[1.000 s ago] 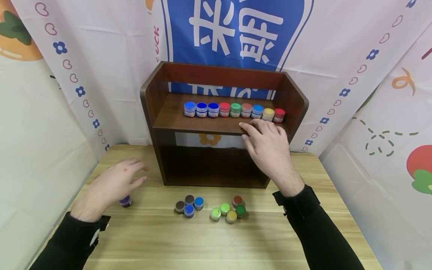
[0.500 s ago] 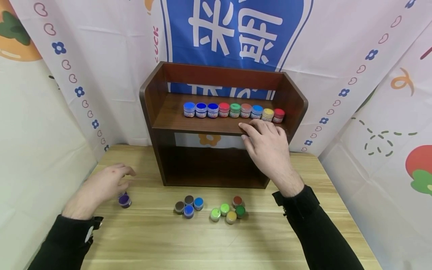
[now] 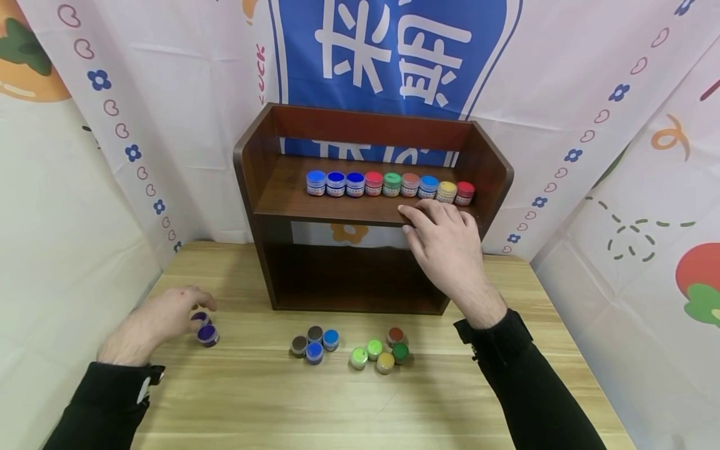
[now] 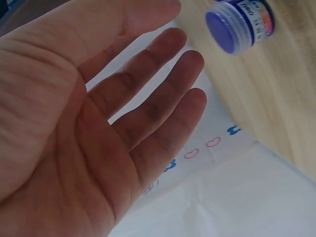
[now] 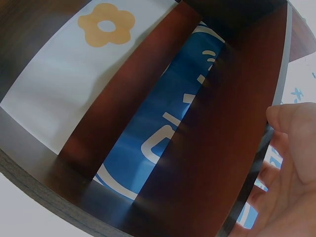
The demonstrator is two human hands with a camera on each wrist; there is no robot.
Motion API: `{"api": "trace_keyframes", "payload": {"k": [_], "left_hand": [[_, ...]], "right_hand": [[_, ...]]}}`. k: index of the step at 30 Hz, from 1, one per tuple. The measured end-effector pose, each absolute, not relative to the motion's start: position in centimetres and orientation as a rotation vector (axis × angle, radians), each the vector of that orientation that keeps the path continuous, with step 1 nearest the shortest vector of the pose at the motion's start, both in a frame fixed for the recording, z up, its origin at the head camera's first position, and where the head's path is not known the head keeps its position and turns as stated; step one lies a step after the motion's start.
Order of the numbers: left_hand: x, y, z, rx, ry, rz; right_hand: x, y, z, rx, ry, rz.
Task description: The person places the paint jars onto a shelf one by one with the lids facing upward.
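Low over the table's left side, my left hand (image 3: 152, 322) reaches toward two purple-lidded paint jars, with fingers loosely bent. The far purple jar (image 3: 200, 318) is partly covered by its fingertips; the near purple jar (image 3: 208, 335) stands just in front. In the left wrist view, the fingers stay apart from a purple jar (image 4: 239, 27). My right hand (image 3: 447, 250) grips the front edge of the brown wooden shelf (image 3: 332, 209), fingers above and thumb (image 5: 289, 116) below the board. A row of several paint jars (image 3: 374, 183) stands behind it on the upper level.
On the table before the shelf stand a cluster of blue and dark jars (image 3: 315, 352) and another of green, yellow and brown jars (image 3: 374, 349). The wooden table (image 3: 315, 412) meets printed cloth (image 3: 197, 125) at the back and sides.
My left hand has moved left and down over the table to the purple jars, uncovering more of them. The right hand keeps its place on the shelf edge.
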State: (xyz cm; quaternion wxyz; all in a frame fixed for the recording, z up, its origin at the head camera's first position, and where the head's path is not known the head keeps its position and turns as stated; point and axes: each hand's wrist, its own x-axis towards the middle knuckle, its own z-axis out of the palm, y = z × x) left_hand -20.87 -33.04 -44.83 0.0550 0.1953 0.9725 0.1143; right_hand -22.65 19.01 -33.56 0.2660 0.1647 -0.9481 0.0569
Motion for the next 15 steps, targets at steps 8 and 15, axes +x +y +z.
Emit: {"api": "trace_keyframes", "payload": {"k": [8,15], "left_hand": [[-21.2,-33.7,-45.8,0.623,2.925,0.368],[-21.8,-34.2,-46.4,0.629,2.908,0.372]], "right_hand": [[-22.7,19.0,-33.5,0.444,-2.560,0.148],[-22.6,19.0,-33.4,0.443,-2.563,0.142]]}}
